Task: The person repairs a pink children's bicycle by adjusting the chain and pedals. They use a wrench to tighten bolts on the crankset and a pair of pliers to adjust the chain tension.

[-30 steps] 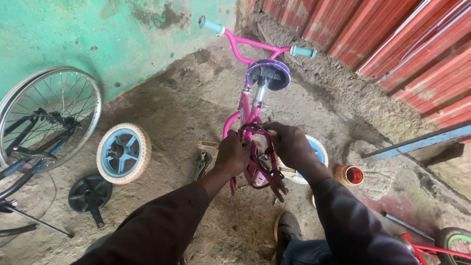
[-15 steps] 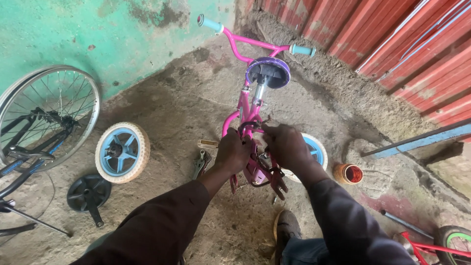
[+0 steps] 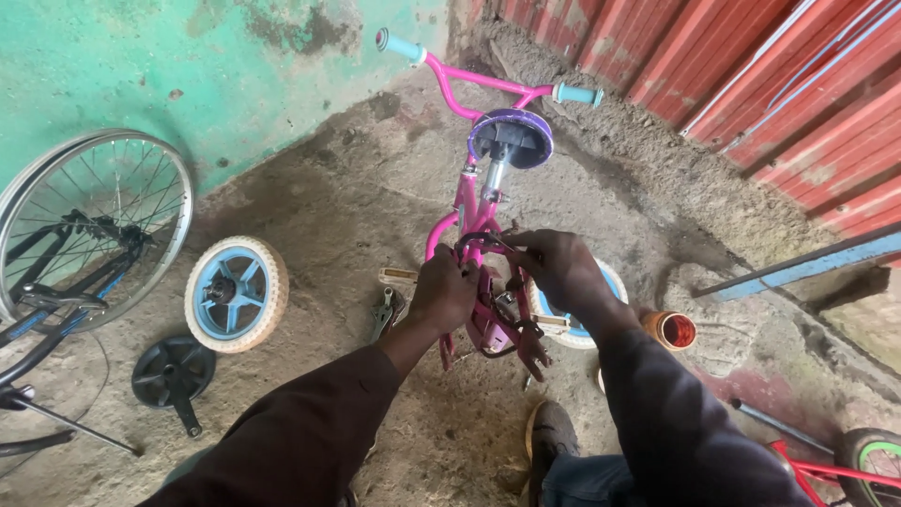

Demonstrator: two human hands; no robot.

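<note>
I see rough concrete floor (image 3: 357, 197), dusty. Green peeling wall (image 3: 141, 66) at left, red corrugated metal wall (image 3: 779, 84) at right. Daylight soft.

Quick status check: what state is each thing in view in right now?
pink bicycle: upside down, resting on saddle and handlebars, wheels off.
left hand: gripping the frame at the rear.
right hand: gripping the frame at the rear.
small white-tyred wheel: detached, lying on the ground.
black training wheel: detached, lying flat.
large spoked wheel: upright near the green wall.
</note>
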